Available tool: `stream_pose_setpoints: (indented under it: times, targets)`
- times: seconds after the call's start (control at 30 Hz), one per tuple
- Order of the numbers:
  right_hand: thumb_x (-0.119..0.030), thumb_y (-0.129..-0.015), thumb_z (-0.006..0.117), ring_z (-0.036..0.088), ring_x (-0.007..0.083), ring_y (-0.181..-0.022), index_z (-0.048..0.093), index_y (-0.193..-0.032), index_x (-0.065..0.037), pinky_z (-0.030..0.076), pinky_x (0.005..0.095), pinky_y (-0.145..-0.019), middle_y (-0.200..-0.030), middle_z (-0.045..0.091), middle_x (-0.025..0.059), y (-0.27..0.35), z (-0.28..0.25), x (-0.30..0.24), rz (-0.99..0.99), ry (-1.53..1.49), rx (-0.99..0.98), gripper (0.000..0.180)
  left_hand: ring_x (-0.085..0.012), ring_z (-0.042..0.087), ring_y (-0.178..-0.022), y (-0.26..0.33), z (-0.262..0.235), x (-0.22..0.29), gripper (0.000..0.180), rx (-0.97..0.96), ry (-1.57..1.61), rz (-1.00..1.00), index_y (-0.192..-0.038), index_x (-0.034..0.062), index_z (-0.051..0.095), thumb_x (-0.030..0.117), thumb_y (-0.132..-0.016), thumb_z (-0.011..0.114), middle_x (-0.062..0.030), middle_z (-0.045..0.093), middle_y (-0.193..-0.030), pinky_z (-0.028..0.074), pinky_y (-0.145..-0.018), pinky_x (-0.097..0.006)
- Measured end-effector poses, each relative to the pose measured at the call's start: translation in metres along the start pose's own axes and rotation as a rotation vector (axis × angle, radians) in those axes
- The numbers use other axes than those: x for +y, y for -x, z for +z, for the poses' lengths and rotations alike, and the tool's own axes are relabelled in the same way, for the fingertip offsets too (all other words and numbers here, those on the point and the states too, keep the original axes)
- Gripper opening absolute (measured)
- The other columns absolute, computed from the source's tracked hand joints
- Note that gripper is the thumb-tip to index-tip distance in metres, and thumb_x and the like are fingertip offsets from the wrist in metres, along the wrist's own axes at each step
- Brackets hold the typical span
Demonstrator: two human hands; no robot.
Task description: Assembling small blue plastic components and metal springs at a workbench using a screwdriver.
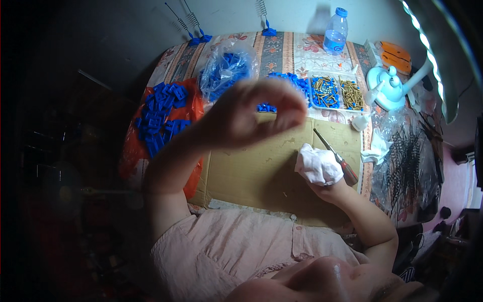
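Note:
My left hand [251, 113], bare and smeared by motion, is raised high over the cardboard sheet [251, 171]. Its fingers and thumb curl round into a ring and appear to meet at the tips; nothing shows between them. Lower right, a bunched white cloth [319, 165], perhaps a glove, covers my right hand [327, 190] down to the wrist and hides the fingers. Beside it on the cardboard lies a screwdriver [344, 166] with a red and dark handle, its shaft pointing away from me.
Blue plastic parts [161, 113] lie on an orange-red bag at left; a clear bag [226, 70] holds more. A tray [347, 109] contains brass-coloured and blue pieces. A water bottle [336, 32], a light-blue lamp [387, 85] and dark springy pieces [402, 156] stand or lie farther right.

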State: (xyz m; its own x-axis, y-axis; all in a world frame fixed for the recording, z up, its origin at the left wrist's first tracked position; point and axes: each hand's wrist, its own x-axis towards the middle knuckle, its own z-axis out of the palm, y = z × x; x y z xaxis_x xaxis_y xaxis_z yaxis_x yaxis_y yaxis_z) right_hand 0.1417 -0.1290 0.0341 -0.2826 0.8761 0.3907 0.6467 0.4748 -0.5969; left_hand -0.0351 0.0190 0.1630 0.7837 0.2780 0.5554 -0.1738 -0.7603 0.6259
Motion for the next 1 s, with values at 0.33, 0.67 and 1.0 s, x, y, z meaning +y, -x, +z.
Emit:
stream_pose_setpoints:
  times: [0.33,0.67,1.0]
  targets:
    - [-0.007,-0.063,0.066,0.057,0.0277,-0.08,0.056,-0.096,-0.006,0.047,0.0355,-0.071,-0.088,0.057,0.0099,0.001,-0.001,-0.002,0.114,0.125,0.2,0.034,-0.017,0.053,-0.051,0.039,0.006,0.12,0.017,-0.159,0.904,0.417,-0.094,0.0066,0.059,0.014,-0.08,0.064,-0.0108,0.056,-0.067,0.041,-0.043,-0.023]
    - [-0.009,-0.068,0.064,0.058,0.0312,-0.076,0.053,-0.094,-0.009,0.048,0.0382,-0.067,-0.083,0.058,0.0118,0.007,-0.006,-0.015,0.092,0.197,0.083,0.029,-0.0246,0.049,-0.047,0.07,0.023,0.145,0.018,-0.18,1.072,0.397,-0.101,0.0087,0.047,0.023,-0.09,0.041,-0.02,0.054,-0.07,0.038,-0.04,-0.03]
    - [-0.009,-0.074,0.058,0.061,0.0255,-0.067,0.062,-0.09,-0.008,0.049,0.0331,-0.06,-0.083,0.062,0.0096,0.023,-0.07,-0.042,0.112,0.268,0.034,0.017,-0.0117,0.042,-0.037,0.078,0.019,0.161,0.03,-0.255,1.01,0.161,-0.108,0.0202,0.049,0.024,-0.081,0.061,-0.007,0.051,-0.061,0.03,-0.032,-0.023]
